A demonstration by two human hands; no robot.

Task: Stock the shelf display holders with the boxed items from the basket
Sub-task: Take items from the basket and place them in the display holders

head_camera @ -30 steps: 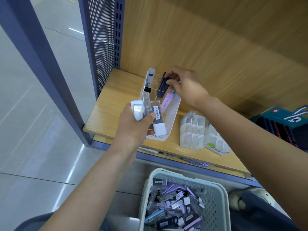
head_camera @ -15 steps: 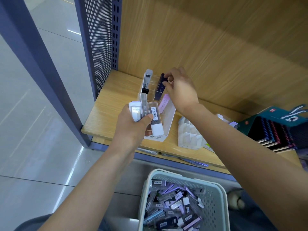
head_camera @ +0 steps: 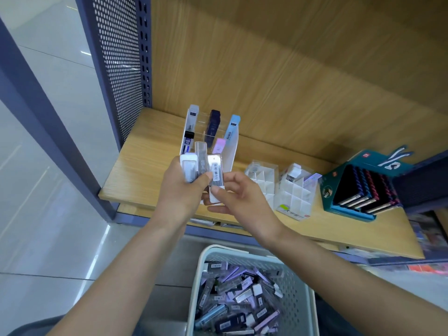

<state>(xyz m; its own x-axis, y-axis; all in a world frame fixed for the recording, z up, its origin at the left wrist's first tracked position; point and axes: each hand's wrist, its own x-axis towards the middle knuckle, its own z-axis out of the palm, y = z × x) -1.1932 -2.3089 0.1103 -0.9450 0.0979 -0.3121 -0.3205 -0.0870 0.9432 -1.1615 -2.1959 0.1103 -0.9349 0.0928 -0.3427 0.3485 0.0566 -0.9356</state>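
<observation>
Dark box: it's in its slot now, I've let go.
Right hand: back from the holder, pinching the end box.
Left hand: gripping three boxes just before the holder.
Basket: plenty left, I reckon; next one up.

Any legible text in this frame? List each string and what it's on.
Nothing reads as words.
Barcode box, held by left hand and pinched by right hand: barcode, digits blurred.
Middle held box: grey characters, blurred.
Teal display box: red logo, white marks, unreadable.
Clear grid holder: green label, too small.
Boxes in basket: barcodes, too small.
</observation>
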